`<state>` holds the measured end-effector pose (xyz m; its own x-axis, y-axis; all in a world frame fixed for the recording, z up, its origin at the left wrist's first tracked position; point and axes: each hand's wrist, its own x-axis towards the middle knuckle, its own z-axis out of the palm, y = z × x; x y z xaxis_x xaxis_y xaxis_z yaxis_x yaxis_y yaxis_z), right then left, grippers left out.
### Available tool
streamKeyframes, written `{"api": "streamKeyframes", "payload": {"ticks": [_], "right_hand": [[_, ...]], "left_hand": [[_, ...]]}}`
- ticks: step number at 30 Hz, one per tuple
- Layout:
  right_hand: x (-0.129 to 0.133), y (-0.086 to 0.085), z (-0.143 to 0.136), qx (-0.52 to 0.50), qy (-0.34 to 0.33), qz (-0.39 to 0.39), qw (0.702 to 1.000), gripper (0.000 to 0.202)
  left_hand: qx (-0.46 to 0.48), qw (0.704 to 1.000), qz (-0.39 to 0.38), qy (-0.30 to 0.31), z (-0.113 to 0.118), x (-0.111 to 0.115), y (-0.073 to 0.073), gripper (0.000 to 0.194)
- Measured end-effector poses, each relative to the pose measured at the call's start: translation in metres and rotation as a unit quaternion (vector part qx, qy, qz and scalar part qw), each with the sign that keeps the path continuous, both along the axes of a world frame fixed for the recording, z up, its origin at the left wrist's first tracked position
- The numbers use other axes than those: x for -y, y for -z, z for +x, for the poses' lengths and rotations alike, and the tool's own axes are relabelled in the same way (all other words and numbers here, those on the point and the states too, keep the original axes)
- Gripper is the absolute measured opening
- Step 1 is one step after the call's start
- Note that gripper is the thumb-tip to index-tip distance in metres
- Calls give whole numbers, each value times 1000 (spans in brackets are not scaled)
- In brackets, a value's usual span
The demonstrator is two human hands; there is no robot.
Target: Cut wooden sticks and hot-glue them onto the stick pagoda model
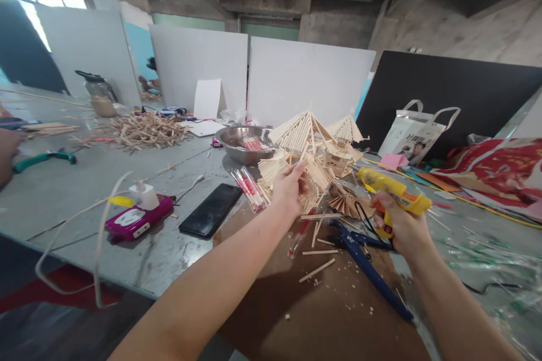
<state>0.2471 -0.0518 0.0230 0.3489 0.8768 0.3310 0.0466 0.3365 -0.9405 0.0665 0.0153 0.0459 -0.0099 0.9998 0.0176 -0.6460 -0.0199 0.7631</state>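
Observation:
My left hand [290,185] is pinched closed in front of a model house of thin wooden sticks [305,131] with pointed roofs. A short wooden stick [304,149] juts up from its fingertips; the model's lower part is partly hidden behind the hand. My right hand [400,225] is wrapped round the grip of a yellow hot glue gun [392,189], whose nozzle points left toward the model. Below the hands, blue-handled cutters [368,271] and loose sticks [317,269] lie on a brown board [313,316]. A brown pleated fan-like piece [345,203] sits between the model and the gun.
Left of the model are a steel bowl [237,149], plastic-wrapped stick packets [249,189], a black phone [210,210] and a purple power strip [138,219] with a white cable. Farther back lies a stick heap [146,131]. A white bag [412,135] and plastic wrappers [491,256] are at right.

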Motion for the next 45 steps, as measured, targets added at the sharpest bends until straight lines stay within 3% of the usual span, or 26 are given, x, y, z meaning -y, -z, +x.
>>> {"api": "streamKeyframes", "payload": {"ticks": [21, 38, 45], "right_hand": [[9, 20, -5, -61, 1, -4, 998, 22], [11, 18, -9, -59, -1, -19, 998, 23], [10, 21, -8, -47, -9, -8, 999, 22]], "left_hand": [[-10, 998, -25, -55, 16, -7, -23, 18], [-6, 997, -38, -74, 22, -8, -29, 17], [26, 996, -46, -74, 24, -9, -30, 25]]}}
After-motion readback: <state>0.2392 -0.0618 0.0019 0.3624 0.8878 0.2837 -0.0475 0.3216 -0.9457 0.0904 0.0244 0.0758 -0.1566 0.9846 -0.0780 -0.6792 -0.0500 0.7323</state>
